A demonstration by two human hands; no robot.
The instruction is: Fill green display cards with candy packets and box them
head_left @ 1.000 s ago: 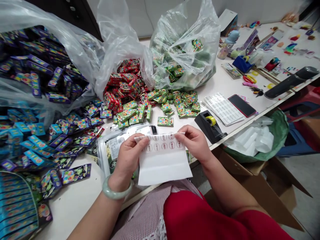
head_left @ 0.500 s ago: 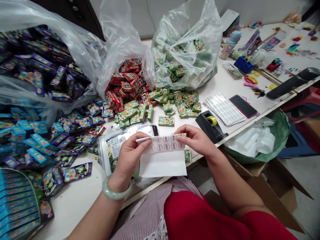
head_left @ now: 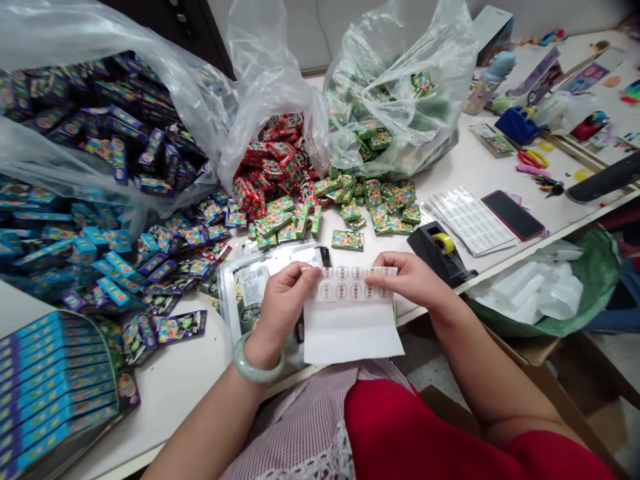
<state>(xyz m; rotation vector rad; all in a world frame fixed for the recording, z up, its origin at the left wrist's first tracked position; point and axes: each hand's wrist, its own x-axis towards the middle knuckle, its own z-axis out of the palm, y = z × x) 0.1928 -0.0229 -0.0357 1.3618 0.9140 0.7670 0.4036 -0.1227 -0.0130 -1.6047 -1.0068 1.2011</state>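
Note:
Between my two hands is a white sticker sheet (head_left: 353, 327), its upper part showing rows of round labels with red print. My left hand (head_left: 287, 297) pinches its upper left corner, thumb on the front; a pale green bangle circles that wrist. At the upper right edge, my right hand (head_left: 413, 277) grips the sheet with thumb and fingers. Beneath the left hand lie clear plastic packets (head_left: 245, 287) with printed inserts. A single green box (head_left: 349, 240) rests just beyond the sheet. The black tape dispenser (head_left: 440, 253) with yellow tape stands beside my right hand.
Plastic bags hold purple boxes (head_left: 120, 160), red boxes (head_left: 273, 167) and green boxes (head_left: 375, 139). Blue boxes (head_left: 115, 273) are heaped at left, near a filled display carton (head_left: 55, 387). Label sheets (head_left: 473, 220) and a phone (head_left: 513, 215) lie right. A green sack (head_left: 595, 287) stands below the table edge.
The view has shifted left, so most things appear farther right. The sheet's lower edge has swung slightly toward the right. Both hands keep their hold on it.

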